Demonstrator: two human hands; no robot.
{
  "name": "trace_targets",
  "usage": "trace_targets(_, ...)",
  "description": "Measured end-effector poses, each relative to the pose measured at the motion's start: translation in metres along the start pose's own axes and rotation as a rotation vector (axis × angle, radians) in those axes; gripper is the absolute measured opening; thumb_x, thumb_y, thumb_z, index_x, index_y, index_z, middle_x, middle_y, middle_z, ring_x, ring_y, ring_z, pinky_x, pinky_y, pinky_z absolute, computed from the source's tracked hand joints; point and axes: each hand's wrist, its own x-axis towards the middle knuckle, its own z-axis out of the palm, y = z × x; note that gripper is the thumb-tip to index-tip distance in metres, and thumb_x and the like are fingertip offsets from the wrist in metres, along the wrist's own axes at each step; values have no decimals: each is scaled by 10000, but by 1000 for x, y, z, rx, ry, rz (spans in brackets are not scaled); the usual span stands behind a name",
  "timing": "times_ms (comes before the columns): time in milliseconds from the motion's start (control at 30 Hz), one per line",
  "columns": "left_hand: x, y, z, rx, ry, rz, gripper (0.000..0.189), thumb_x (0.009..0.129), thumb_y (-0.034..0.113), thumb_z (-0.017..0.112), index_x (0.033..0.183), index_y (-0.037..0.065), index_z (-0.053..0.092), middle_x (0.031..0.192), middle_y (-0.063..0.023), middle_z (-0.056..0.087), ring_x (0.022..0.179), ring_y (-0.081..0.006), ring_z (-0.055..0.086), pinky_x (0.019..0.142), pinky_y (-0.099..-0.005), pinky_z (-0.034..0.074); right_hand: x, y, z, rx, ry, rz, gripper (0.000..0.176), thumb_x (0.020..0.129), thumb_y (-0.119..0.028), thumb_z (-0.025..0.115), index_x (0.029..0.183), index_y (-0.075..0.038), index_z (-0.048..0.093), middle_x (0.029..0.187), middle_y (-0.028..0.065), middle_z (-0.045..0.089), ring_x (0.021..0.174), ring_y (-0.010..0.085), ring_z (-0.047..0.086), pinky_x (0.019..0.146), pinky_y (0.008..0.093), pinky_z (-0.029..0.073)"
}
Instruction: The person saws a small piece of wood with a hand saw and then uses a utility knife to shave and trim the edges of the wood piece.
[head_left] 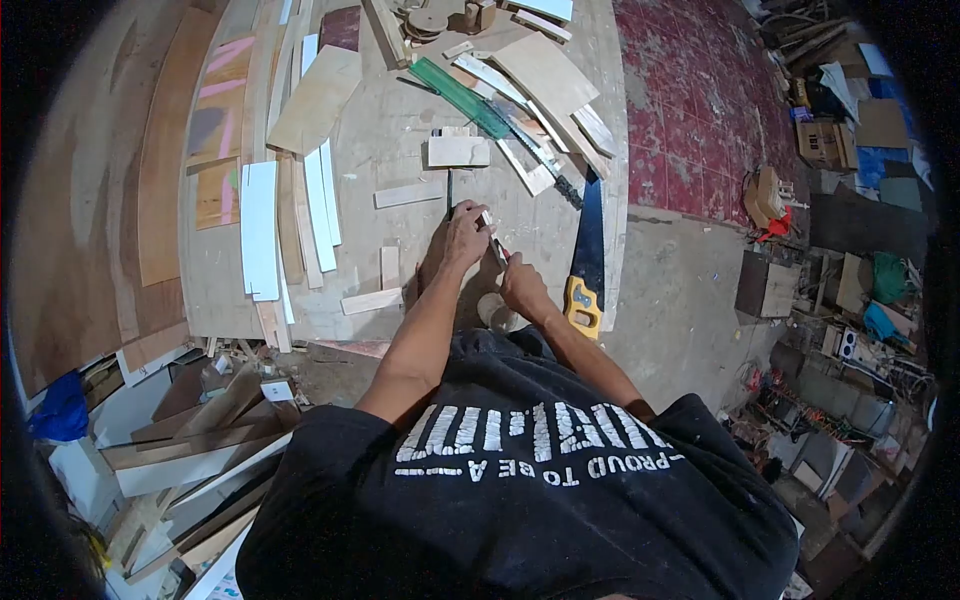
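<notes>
- Left hand [466, 236]: fingers pinching small wood piece [486, 219] over workbench [350, 215]
- Right hand [526, 286]: fingers closed round slim tool [504, 256] — near the piece
- Cardboard box [822, 146], far right — contents unclear

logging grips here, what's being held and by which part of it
Left hand: a small pale piece, by its far end. Right hand: a slim tool, type unclear, by its near end.

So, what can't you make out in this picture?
All in the head view:
- Tool in the right hand: grip covered by fingers, type too small.
- Pale piece: partly behind the left hand.
- Shirt: large letters distorted by folds.
- Clutter at right: tiny, cut off by dark rim.
</notes>
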Motion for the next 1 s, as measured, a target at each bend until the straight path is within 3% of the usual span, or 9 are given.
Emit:
trace_targets(133, -1, -1, 1, 49, 17, 41, 420, 789, 133, 755, 1190, 61, 649, 1229, -106, 559, 853, -249, 629, 799, -348, 528, -11, 6, 4, 10, 9, -19, 231, 912, -145, 487, 1061, 4, 392, 909, 341, 637, 862, 503, 653, 739, 579, 516)
trace_targets(267, -1, -1, 0, 49, 24, 76, 420, 797, 133, 749, 1196, 57, 642, 1235, -119, 556, 873, -255, 633, 812, -351, 525, 3, 5, -8, 36, 38, -11, 253, 898, -145, 509, 1069, 26, 435, 883, 318, 652, 856, 494, 655, 730, 569, 519)
trace_targets(333, -8, -7, 6, 66, 15, 127, 421, 800, 134, 745, 1200, 55, 638, 1241, -126, 553, 891, -260, 633, 824, -354, 522, 10, -18, -61, 175, -447, 196, 274, 883, -140, 531, 1075, 53, 505, 854, 296, 663, 861, 480, 660, 742, 556, 526)
trace_targets(400, 2, -9, 10, 168, 99, 160, 425, 806, 142, 741, 1206, 49, 631, 1269, -137, 542, 943, -272, 628, 861, -365, 511, 28, 17, -13, -6, -104, -93, 334, 865, -164, 578, 1106, 65, 546, 908, 285, 677, 900, 440, 680, 765, 534, 541)
trace_targets(467, -2, -7, 4, 100, 20, 61, 433, 807, 150, 742, 1211, 45, 627, 1313, -152, 525, 983, -288, 619, 897, -369, 500, 0, 0, -15, -88, 12, -67, 349, 855, -160, 588, 1106, 74, 524, 986, 308, 663, 927, 469, 665, 786, 532, 538)
trace_targets(567, -9, 0, 3, 42, 1, 23, 435, 804, 153, 743, 1210, 46, 628, 1352, -162, 508, 1036, -305, 602, 935, -377, 486, 3, 6, -4, -55, -19, -15, 346, 850, -164, 596, 1087, 70, 504, 1022, 325, 647, 921, 497, 651, 803, 534, 532)
trace_targets(667, -13, 1, -1, 162, 20, 138, 438, 802, 156, 744, 1210, 50, 628, 1376, -166, 496, 1108, -319, 575, 972, -382, 465, 1, 1, -1, -12, -7, 38, 341, 853, -168, 594, 1081, 68, 499, 1010, 339, 642, 929, 499, 646, 811, 546, 522)
trace_targets(900, -14, -1, 4, 86, 0, 74, 456, 795, 165, 743, 1225, 63, 630, 1397, -166, 485, 1248, -337, 506, 1039, -388, 426, -11, 30, 3, 20, -28, -126, 316, 892, -138, 524, 1140, 55, 490, 972, 334, 652, 945, 470, 656, 804, 551, 516)
trace_targets(1000, -24, 16, -2, 132, -20, 75, 468, 802, 194, 736, 1236, 58, 629, 1441, -167, 458, 1305, -347, 461, 1083, -397, 389, -5, 19, 7, -31, 14, 32, 298, 899, -154, 519, 1119, 46, 525, 959, 312, 666, 936, 456, 665, 800, 537, 526)
